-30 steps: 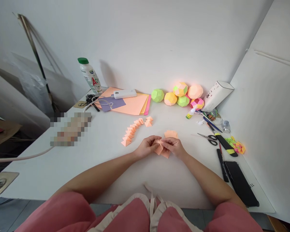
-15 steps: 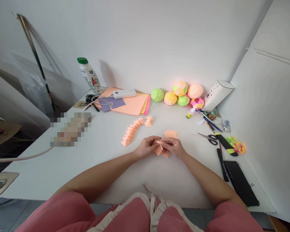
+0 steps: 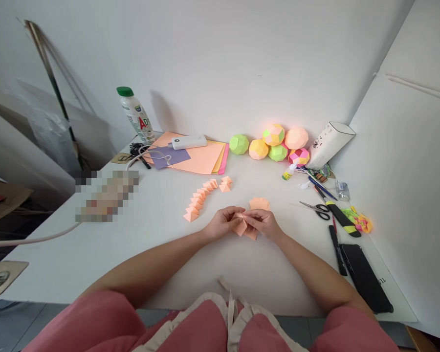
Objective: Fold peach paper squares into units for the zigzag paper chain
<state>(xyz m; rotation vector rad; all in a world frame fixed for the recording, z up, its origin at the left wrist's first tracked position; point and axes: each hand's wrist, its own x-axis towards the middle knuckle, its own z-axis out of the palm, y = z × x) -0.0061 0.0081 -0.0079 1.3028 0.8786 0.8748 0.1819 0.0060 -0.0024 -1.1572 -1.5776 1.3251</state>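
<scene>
Between both hands is a folded piece of peach paper [image 3: 242, 228], its lower flaps hanging below the fingers. My left hand [image 3: 224, 223] pinches it from the left, thumb over the front. My right hand [image 3: 265, 224] pinches it from the right, and the two sets of fingertips meet at the top of the fold. Just behind my right hand lies another peach paper piece [image 3: 259, 203], partly covered by the fingers. To the left, a curved row of folded peach paper units [image 3: 198, 198] runs across the table, with a small group of the same units [image 3: 225, 184] at its far end.
Paper balls [image 3: 258, 149] sit along the wall beside coloured sheets [image 3: 201, 159] topped by a white power bank [image 3: 189, 142]. A bottle [image 3: 137, 115] stands at back left. Right side: glue bottle [image 3: 289, 171], scissors [image 3: 319, 210], a cutter [image 3: 342, 219] and a black phone [image 3: 365, 277].
</scene>
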